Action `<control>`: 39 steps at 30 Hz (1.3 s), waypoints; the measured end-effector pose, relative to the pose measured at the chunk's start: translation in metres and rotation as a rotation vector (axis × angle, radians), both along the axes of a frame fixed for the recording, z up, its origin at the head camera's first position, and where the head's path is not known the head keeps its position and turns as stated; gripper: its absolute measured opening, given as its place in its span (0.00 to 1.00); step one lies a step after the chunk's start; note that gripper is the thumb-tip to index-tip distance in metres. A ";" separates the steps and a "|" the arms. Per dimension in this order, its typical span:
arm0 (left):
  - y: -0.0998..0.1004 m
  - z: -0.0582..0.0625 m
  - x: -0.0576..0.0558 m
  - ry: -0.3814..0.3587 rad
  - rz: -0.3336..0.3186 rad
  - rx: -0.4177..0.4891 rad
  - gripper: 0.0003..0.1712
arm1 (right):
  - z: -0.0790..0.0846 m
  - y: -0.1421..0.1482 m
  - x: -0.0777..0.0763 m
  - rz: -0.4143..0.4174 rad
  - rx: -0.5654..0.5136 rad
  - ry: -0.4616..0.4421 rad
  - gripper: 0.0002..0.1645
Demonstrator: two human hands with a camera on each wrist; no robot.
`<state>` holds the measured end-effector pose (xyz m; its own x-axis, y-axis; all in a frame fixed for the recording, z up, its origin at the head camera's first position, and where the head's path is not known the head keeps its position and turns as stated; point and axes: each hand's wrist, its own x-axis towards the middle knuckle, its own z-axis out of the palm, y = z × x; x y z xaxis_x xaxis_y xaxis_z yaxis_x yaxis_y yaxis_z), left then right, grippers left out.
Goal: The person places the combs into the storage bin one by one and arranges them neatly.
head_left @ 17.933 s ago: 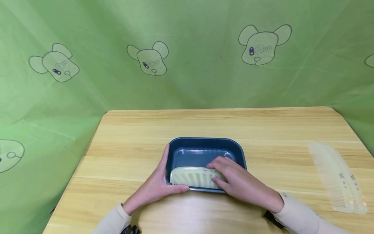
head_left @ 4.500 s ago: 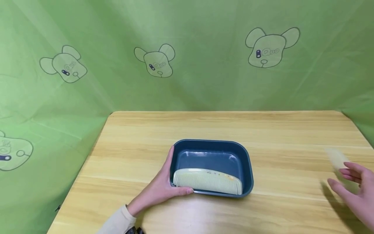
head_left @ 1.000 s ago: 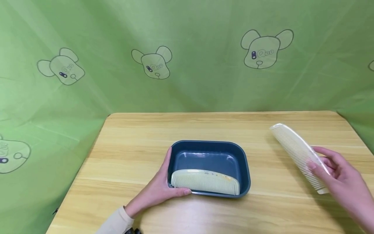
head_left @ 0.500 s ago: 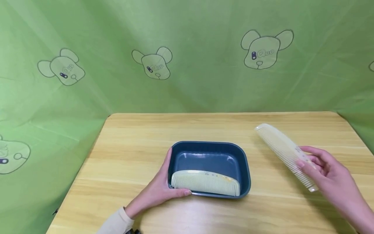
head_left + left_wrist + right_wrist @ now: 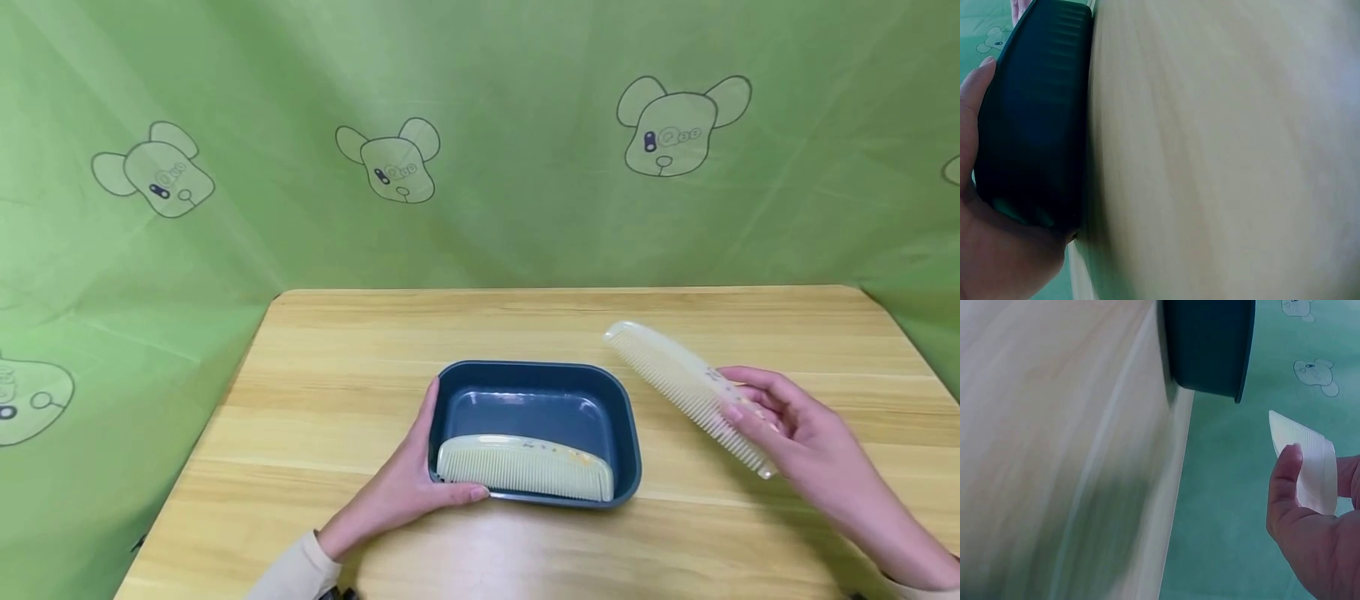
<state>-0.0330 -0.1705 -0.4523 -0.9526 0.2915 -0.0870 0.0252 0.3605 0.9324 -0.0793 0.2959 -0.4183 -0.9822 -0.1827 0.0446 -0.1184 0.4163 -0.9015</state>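
Observation:
In the head view a dark blue rectangular basin [image 5: 525, 407] stands on the table. Along its front wall leans a pale, cream-coloured comb [image 5: 525, 468], teeth downward. My left hand [image 5: 411, 477] grips the basin's front left corner, thumb over the front rim and fingers along the left side. To the right of the basin, my right hand [image 5: 813, 442] pinches a second pale comb [image 5: 671, 375] with small printed marks near its spine. This comb slants up to the left in the air, teeth down. The right wrist view shows thumb and comb [image 5: 1311, 459] raised above table level.
The wooden table [image 5: 360, 333] has rounded far corners. Green cloth [image 5: 510, 225] with mouse-head drawings hangs behind it and down both sides. In the right wrist view the basin's end wall [image 5: 1207, 350] stands near the table edge.
Two combs lay on the table's right side at first. My right hand has picked one up there and carried it left towards the basin. My left hand has kept its hold.

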 end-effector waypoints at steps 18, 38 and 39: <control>0.000 0.000 0.001 -0.007 0.009 -0.008 0.85 | 0.006 -0.037 0.001 0.219 -0.006 0.042 0.28; -0.001 -0.004 0.000 0.004 0.014 -0.013 0.86 | 0.005 -0.074 0.009 0.393 -0.071 -0.045 0.26; -0.001 -0.004 0.000 0.007 0.014 -0.016 0.86 | 0.005 -0.076 0.010 0.400 -0.068 -0.054 0.25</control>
